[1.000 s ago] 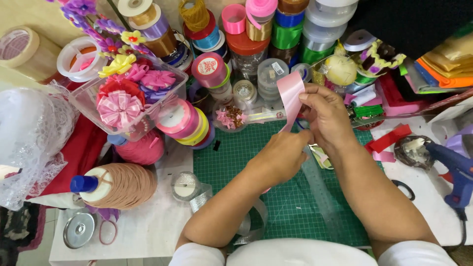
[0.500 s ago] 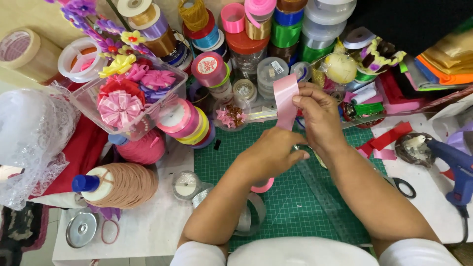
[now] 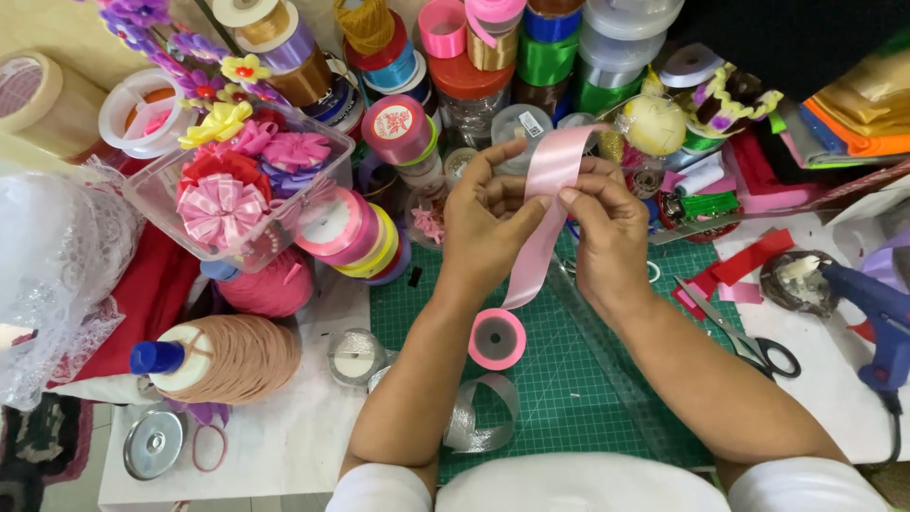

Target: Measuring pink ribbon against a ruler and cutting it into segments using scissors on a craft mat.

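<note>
Both hands grip one strip of glossy pale pink satin ribbon above the green gridded cutting mat [image 3: 569,379]. The left hand [image 3: 488,213] pinches the ribbon [image 3: 550,175] with thumb and fingers; the right hand [image 3: 607,232] presses it just beside. The strip runs down to its pink spool [image 3: 497,338] lying on the mat. Black-handled scissors [image 3: 749,337] rest on the bench at right.

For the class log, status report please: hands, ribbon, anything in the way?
Left hand and right hand both pinch the pink ribbon above the green mat. Its tail runs down to the pink spool. Silver ribbon near, scissors aside.
</note>
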